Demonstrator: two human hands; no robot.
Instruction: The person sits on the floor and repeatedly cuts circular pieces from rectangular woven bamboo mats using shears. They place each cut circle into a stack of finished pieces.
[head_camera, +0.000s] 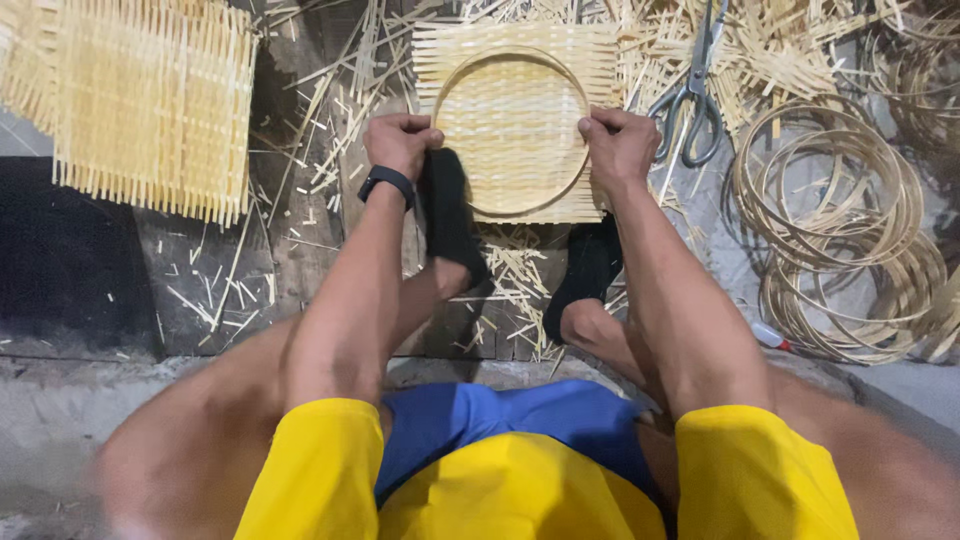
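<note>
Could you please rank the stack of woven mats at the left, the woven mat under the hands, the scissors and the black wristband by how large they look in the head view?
1. Stack of woven mats, partly cut off by the frame
2. Woven mat between the left hand and right hand
3. Scissors
4. Wristband

light: even, soft | shadows: faint | blur: bottom edge, knees

You are sitting in a bamboo-weaving workshop: woven mats (150, 100) lie left of your hands, coiled bamboo hoops (840, 230) and scissors (695, 90) lie to their right, and cut slivers (520, 280) litter the floor (90, 290) below.
</note>
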